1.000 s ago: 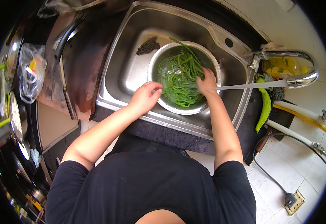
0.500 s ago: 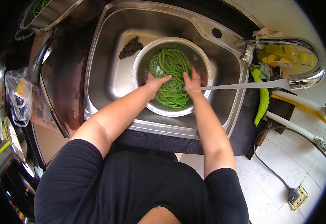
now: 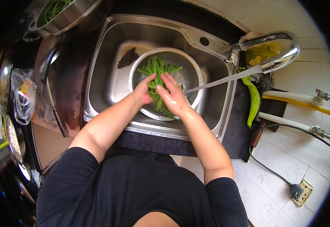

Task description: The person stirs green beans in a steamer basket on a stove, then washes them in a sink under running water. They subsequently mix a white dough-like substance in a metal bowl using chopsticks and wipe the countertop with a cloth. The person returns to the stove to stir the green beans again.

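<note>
Long green beans (image 3: 156, 67) are bunched between my two hands over a round metal bowl (image 3: 200, 72) that stands in the sink (image 3: 108, 72). My left hand (image 3: 145, 90) is curled round the left side of the bunch. Wet and with its fingers laid along the beans, my right hand (image 3: 172, 99) presses from the other side. Bean ends stick out past the fingertips and below the palms. A stream of water (image 3: 225, 78) runs from the tap (image 3: 295, 47) into the bowl beside my right hand.
A dark grainy heap (image 3: 128, 57) lies in the sink, left of the bowl. On the right-hand counter are a long green pepper (image 3: 254, 100) and a dark scrubber (image 3: 265, 81). A pot (image 3: 64, 20) with more green beans stands far left, above a clear plastic bag (image 3: 23, 96).
My hands have come together and gathered the beans, which were spread through the bowl, into a bunch. The view has shifted, so the tap and sink appear further left.
</note>
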